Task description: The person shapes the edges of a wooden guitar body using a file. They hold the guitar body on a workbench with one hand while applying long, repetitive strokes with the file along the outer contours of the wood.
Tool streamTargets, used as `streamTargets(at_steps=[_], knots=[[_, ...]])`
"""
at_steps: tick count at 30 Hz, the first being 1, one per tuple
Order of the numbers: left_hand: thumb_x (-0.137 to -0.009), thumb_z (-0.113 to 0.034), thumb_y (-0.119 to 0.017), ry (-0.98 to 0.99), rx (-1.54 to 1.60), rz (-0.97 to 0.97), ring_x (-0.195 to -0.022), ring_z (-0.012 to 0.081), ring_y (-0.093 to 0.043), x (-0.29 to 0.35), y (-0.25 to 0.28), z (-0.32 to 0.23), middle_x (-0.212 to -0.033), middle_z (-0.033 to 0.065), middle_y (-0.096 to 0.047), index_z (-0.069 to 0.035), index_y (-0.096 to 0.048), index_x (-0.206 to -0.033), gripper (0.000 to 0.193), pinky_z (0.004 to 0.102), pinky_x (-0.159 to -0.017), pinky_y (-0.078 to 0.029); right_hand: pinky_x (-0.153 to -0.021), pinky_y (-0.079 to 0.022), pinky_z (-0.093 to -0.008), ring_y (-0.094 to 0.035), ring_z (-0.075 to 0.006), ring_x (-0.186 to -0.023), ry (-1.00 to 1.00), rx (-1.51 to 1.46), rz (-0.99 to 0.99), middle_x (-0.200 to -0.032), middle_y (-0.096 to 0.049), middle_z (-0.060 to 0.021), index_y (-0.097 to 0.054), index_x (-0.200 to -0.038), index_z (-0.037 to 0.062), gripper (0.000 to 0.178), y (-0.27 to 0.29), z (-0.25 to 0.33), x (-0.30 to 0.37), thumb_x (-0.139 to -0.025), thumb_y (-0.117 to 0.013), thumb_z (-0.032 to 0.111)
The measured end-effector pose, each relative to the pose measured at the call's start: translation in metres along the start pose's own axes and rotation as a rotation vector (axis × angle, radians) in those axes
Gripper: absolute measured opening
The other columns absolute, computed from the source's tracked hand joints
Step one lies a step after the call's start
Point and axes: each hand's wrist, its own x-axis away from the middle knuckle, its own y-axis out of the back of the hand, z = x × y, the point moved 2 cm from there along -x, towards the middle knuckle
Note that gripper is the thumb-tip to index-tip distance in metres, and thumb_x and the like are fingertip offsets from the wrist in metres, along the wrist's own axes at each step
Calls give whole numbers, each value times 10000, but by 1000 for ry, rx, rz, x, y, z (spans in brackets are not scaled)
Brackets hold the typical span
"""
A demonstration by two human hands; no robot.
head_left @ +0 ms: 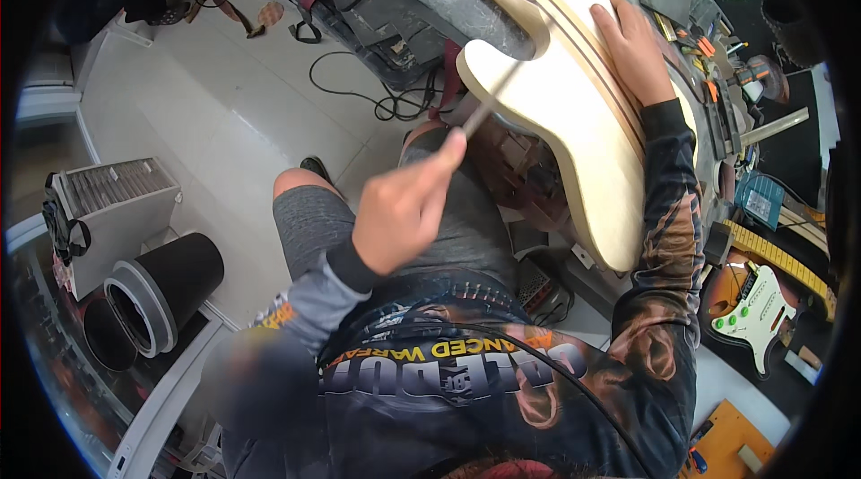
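Observation:
My left hand is closed round the handle end of a slim file, smeared by motion. Its far end reaches the edge of a pale, unfinished wooden electric guitar body, by the curved horn. Dark stripes run lengthwise through the middle of the wood. On the body's right side, my right hand lies flat with the fingers stretched out and the thumb apart. The guitar body rests on a grey bench top and juts out over my lap. Its neck end runs out of the picture at the top.
Hand tools with orange parts crowd the bench at the right. A sunburst guitar with a white pickguard lies at the lower right. On the left stand a black bin and a white box-like unit. A black cable trails across the floor.

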Motion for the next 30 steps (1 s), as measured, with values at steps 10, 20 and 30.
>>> streamTargets(at_steps=[10,20,30], knots=[[-986,47,-706,18,9,-43,-657,353,-672,-46,9,-2,-772,135,-655,-133,-627,-1630,673,460,-638,-542,-1188,-444,-477,-597,-440,-1345,2,-30,18,-1434,-673,-246,-650,-1458,-20,633,1,4,1,-1152,-574,528],[-993,54,-717,55,8,21,-695,373,-705,-56,25,6,-858,194,-719,-112,-654,-1601,634,447,-653,-554,-1167,-449,-481,-601,-442,-1320,29,-41,9,-1390,-683,-238,-649,-1447,-29,602,4,7,1,-1161,-579,496],[-968,45,-732,-9,6,112,-637,339,-667,-27,30,6,-756,121,-647,-127,-653,-1611,670,459,-619,-540,-1179,-442,-468,-596,-435,-1341,5,-47,11,-1403,-686,-231,-658,-1439,-28,582,6,11,2,-1161,-589,479]])
